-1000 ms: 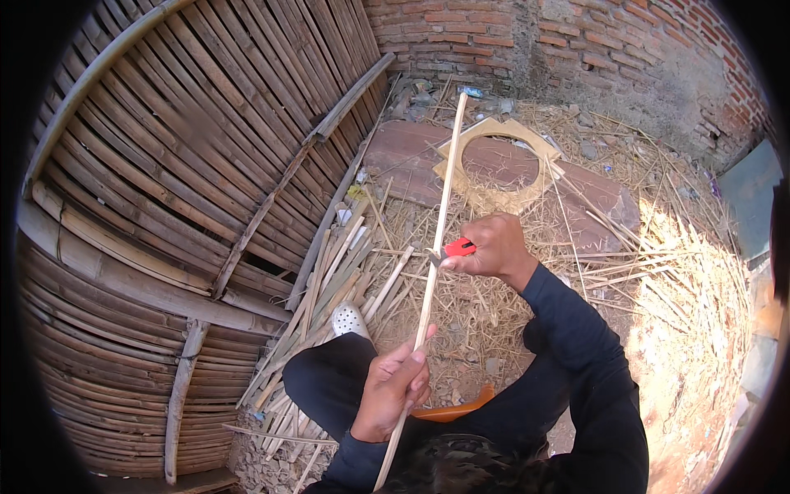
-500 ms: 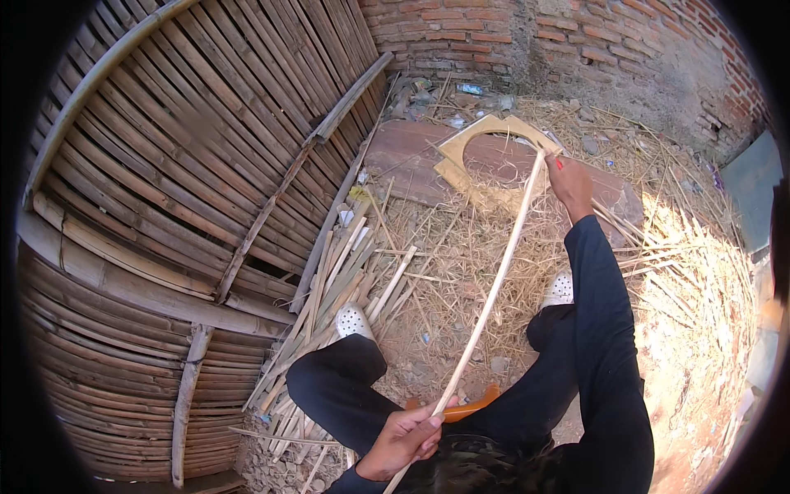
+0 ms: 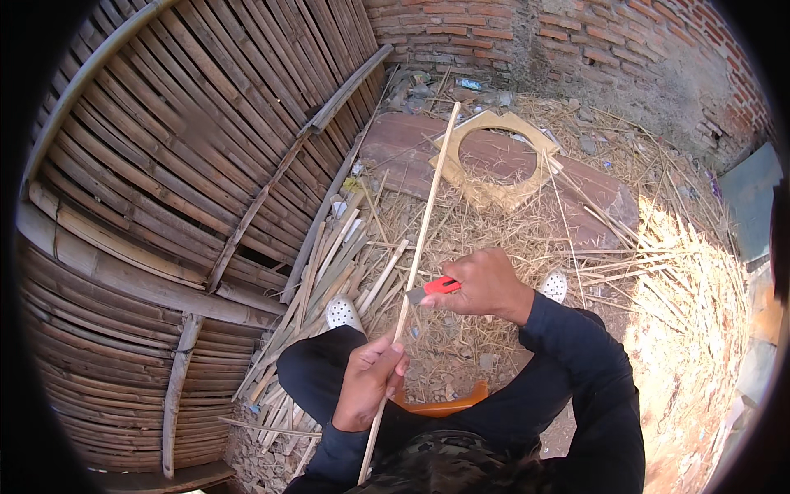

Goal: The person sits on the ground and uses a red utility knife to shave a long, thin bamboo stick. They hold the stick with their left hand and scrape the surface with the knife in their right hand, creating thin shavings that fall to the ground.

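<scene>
A long, pale bamboo strip [image 3: 429, 207] runs upward from my lap toward the far boards. My left hand [image 3: 369, 383] is closed around its lower part. Just above that grip, my right hand [image 3: 485, 285] holds a red-handled utility knife [image 3: 442, 285]. The knife's blade [image 3: 416, 294] points left and lies against or very close to the strip; contact cannot be told for sure. Beyond both hands, a yellowish board with a large round hole [image 3: 527, 191] rests on a reddish-brown plank [image 3: 395, 156], partly behind the strip's far end.
On the left stands a bamboo-slat wall [image 3: 164, 148], with a pile of cut strips [image 3: 329, 284] along its foot. Shavings [image 3: 461, 235] litter the ground between my white shoes [image 3: 343, 313]. A brick wall [image 3: 469, 33] closes off the back, and an orange stool edge [image 3: 448, 405] shows under me.
My right hand has come back from the holed board to near my left hand, bringing the knife to the strip. The strip's far end has swung left, and my left hand has moved slightly up and left.
</scene>
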A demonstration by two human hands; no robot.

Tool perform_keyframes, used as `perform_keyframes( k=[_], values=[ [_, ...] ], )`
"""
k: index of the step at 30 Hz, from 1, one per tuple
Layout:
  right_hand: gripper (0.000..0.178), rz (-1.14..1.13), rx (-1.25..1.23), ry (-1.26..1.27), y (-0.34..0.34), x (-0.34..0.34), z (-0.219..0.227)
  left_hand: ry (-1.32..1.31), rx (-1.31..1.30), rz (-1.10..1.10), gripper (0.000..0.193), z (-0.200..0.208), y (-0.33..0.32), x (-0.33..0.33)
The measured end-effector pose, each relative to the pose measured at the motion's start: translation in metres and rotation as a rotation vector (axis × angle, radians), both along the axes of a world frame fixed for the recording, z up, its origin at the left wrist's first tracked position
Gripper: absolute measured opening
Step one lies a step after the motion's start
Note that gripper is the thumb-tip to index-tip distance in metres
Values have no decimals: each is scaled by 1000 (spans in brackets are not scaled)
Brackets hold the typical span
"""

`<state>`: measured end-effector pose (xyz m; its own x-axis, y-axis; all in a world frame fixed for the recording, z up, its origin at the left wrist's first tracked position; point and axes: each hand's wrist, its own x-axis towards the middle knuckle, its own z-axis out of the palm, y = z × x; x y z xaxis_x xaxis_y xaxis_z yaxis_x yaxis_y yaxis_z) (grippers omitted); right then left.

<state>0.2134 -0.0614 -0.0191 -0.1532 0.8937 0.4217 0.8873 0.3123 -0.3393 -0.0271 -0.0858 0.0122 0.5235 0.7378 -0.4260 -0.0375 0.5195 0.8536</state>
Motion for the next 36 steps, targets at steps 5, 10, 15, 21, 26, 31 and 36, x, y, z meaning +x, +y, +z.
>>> perform_keyframes(
  k=[5, 10, 15, 21, 26, 31, 36],
  values=[
    [69, -78, 55, 55, 13, -7, -7, 57, 50, 39, 39, 11, -7, 4],
    [66, 85, 97, 51, 1, -27, -11, 135, 217, 13, 41, 10, -9, 6],
    [67, 85, 236, 1, 17, -21, -11, 237, 508, 23, 41, -1, -10, 0],
    [69, -198, 17, 58, 37, 12, -15, 272, 487, -51, 42, -4, -24, -3],
    [65, 53, 48, 20, 13, -28, -10, 532, 894, -28, 39, -4, -5, -1],
    [70, 35, 73, -13, 23, -18, -25, 602, 1005, -50, 43, -5, -2, 2],
    [69, -289, -95, -33, 56, 19, -24, 627, 1053, -66, 44, -6, -5, 3]
  ],
)
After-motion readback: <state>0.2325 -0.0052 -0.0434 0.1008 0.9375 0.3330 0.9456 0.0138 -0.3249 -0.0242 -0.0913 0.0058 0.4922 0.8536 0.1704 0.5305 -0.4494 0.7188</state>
